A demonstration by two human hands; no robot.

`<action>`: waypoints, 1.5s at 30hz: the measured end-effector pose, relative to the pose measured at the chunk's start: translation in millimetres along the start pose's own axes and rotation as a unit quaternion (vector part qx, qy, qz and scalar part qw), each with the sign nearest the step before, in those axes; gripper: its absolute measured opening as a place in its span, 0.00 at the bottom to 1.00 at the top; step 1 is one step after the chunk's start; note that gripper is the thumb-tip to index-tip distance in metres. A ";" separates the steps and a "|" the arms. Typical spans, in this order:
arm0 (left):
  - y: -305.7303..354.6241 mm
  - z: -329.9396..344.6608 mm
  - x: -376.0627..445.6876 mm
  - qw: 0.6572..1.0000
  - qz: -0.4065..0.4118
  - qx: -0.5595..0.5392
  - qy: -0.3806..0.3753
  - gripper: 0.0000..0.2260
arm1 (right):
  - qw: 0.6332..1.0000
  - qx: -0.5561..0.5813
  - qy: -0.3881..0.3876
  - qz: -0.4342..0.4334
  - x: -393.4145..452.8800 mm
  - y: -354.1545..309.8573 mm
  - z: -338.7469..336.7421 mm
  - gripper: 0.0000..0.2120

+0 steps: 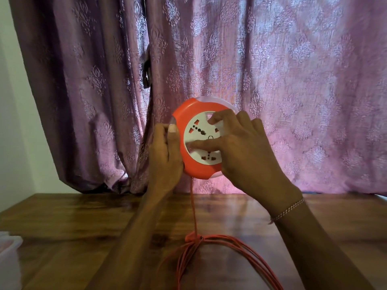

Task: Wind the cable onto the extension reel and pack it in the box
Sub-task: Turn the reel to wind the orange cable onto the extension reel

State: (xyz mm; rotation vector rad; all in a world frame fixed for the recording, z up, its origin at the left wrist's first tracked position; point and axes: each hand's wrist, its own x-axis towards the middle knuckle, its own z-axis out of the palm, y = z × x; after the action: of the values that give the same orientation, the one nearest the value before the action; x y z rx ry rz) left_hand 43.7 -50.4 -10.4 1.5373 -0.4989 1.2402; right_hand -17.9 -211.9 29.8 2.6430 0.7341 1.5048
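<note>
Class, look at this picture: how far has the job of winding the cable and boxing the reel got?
Done: little; most of the orange cable lies looped on the table.
In hand: the left hand grips the reel by its rim, held up off the table, and the right hand has fingers on its white face, placed for turning.
Left: winding in the loops, then boxing; no box is clearly seen.

Head view, down over table (62, 227)

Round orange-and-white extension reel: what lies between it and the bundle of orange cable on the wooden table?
In the head view, one taut strand of orange cable hangs from the reel to the bundle.
</note>
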 end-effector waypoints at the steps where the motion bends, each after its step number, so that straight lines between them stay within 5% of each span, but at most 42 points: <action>1: -0.1 -0.4 0.2 1.000 -0.002 -0.001 -0.001 0.11 | 1.000 -0.004 0.000 0.013 -0.2 -0.7 1.3 0.26; 10: 0.4 0.6 -1.0 1.000 0.000 -0.007 -0.009 0.10 | 0.983 0.024 0.058 0.173 -0.5 -16.3 12.0 0.29; 26: 3.7 -1.8 2.3 0.998 -0.021 -0.053 0.007 0.12 | 0.989 0.040 0.105 0.101 1.4 -9.3 5.8 0.28; 31: 2.3 -1.9 0.8 1.000 -0.012 -0.022 0.007 0.11 | 0.987 0.085 0.127 0.043 2.2 -6.4 1.0 0.07; 36: 2.0 0.0 0.2 1.000 -0.010 -0.025 -0.001 0.11 | 0.998 0.045 0.028 -0.047 1.1 -1.0 -2.0 0.15; 45: 3.8 -0.7 0.1 1.000 -0.011 -0.014 0.001 0.12 | 0.999 -0.021 0.032 -0.030 0.6 -0.4 -0.7 0.21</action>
State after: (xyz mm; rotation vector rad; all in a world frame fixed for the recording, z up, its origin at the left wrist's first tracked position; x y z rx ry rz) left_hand 40.3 -51.1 -8.6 1.5135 -0.4942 1.2122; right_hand -18.4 -211.5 30.5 2.5297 0.7710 1.5784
